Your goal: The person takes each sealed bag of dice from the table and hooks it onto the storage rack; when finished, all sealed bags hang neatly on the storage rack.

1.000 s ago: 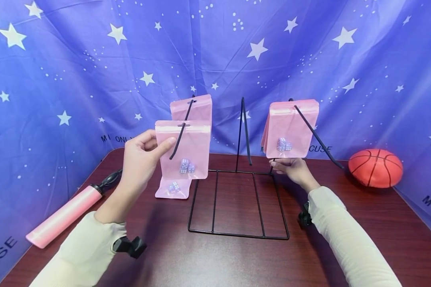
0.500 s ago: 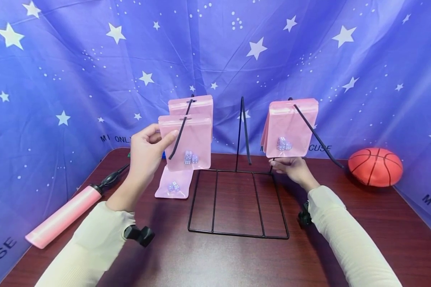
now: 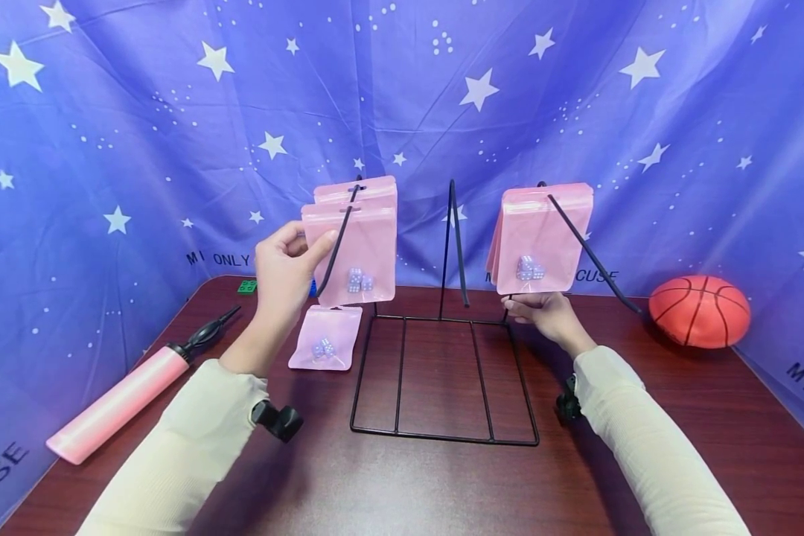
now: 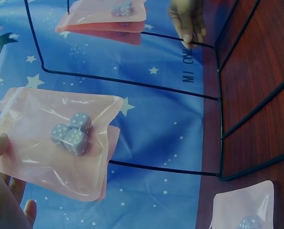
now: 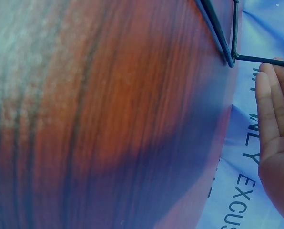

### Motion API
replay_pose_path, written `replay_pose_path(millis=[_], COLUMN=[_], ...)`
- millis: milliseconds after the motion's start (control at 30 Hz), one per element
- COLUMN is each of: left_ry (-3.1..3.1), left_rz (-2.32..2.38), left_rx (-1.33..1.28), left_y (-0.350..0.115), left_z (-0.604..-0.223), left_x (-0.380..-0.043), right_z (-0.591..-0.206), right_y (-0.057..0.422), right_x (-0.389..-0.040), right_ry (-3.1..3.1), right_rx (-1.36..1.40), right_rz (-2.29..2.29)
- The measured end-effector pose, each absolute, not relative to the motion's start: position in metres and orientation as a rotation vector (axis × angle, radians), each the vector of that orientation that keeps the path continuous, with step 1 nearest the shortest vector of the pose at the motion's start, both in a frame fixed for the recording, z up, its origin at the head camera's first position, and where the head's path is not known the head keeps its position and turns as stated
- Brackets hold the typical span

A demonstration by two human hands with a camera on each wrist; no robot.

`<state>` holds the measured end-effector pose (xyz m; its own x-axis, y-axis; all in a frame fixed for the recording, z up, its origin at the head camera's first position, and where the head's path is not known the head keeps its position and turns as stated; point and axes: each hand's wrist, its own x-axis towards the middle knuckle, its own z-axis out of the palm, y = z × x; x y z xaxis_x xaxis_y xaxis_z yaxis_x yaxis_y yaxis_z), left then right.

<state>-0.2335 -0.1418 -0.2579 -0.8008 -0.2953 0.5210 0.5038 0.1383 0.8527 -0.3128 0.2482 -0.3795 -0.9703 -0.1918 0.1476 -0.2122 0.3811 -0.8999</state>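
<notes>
My left hand [image 3: 283,268] pinches the left edge of a pink zip bag [image 3: 368,249] between thumb and fingers. Three pale purple dice [image 4: 76,135] show inside it. A black prong of the wire display rack [image 3: 442,437] passes through the bag's hang hole. Close behind, another pink bag [image 3: 331,193] hangs on that same prong. My right hand [image 3: 551,321] grips the rack's right upright low down, beneath several pink bags [image 3: 549,227] hanging on the right prong. In the right wrist view its fingers [image 5: 274,107] reach the wire; the thumb is hidden.
One more pink bag of dice [image 3: 328,327] lies on the table left of the rack. A pink hand pump [image 3: 120,406] is at the left, a green toy brick [image 3: 246,286] behind it. An orange toy basketball [image 3: 700,313] sits far right. The rack's middle prong [image 3: 459,260] holds no bag.
My left hand has slid the bag back along the left prong, rightward and up in the head view, nearer the bag behind. The green brick has come into view. My right hand stays put.
</notes>
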Motion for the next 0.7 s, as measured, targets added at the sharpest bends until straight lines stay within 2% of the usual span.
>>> replay_pose_path(millis=[700], left_ry=[-1.782], left_rz=[-1.605], left_rx=[-0.099], left_y=[-0.135], left_z=[-0.259], left_x=[-0.254], right_z=[-0.38], right_y=[0.249], right_x=[-0.314], right_ry=[-2.61], right_rx=[0.365], right_rz=[1.651])
